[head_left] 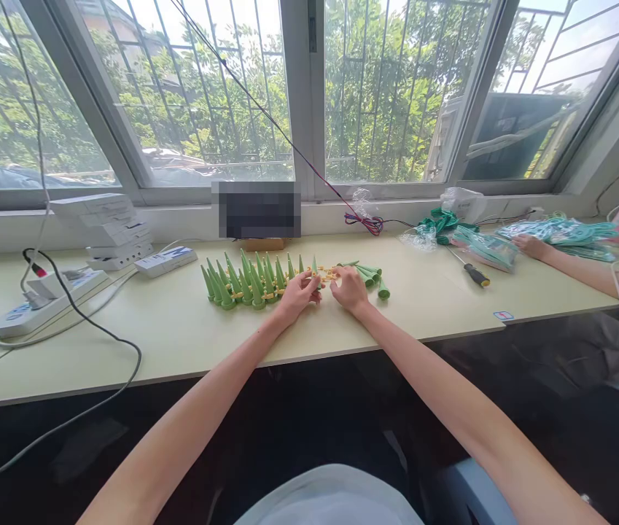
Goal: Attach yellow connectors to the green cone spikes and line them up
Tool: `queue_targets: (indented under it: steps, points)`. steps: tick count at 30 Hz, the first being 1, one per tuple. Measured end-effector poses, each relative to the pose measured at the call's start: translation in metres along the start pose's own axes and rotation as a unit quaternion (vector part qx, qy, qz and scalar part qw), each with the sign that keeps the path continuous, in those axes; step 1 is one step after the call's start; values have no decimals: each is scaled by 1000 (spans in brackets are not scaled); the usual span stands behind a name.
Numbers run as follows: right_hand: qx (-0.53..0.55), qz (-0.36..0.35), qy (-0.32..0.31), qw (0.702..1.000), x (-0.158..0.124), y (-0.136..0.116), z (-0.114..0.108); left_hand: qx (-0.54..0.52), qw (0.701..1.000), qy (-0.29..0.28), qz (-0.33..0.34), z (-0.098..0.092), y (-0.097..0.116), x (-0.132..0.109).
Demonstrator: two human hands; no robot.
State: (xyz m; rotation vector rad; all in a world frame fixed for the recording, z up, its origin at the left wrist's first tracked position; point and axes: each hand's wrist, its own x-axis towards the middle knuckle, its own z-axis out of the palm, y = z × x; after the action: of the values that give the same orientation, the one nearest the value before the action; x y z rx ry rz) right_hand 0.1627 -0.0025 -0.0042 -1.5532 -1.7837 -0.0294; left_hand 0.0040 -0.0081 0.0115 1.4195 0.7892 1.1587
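Observation:
A cluster of green cones (243,281) stands upright on small yellow bases on the pale desk (178,328). A few loose green cones (370,275) lie on their sides just to the right. My left hand (298,292) and my right hand (348,286) meet between the two groups, fingers pinched on small yellow parts (326,275) at the right end of the standing cluster. What exactly each finger grips is too small to make out.
A power strip (41,305) with a black cable (95,328) lies at the left, by stacked white boxes (106,226). A screwdriver (470,271) and bags of green parts (484,246) lie at the right, where another person's hand (531,246) rests. Windows run behind.

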Motion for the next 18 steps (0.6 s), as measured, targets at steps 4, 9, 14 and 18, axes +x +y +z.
queue_targets:
  steps: [4,9,14,18]
  points:
    - [-1,-38,-28,999,-1,-1,0,55,997,18,44,-1,-3,1]
    - [-31,-104,-59,992,0,-3,1,196,976,43,83,-2,-5,1]
    - [-46,-111,-95,988,0,-3,4,380,907,101,148,-2,-3,-3]
    - [-33,-104,-101,989,1,-1,6,427,880,115,172,-2,-3,-4]
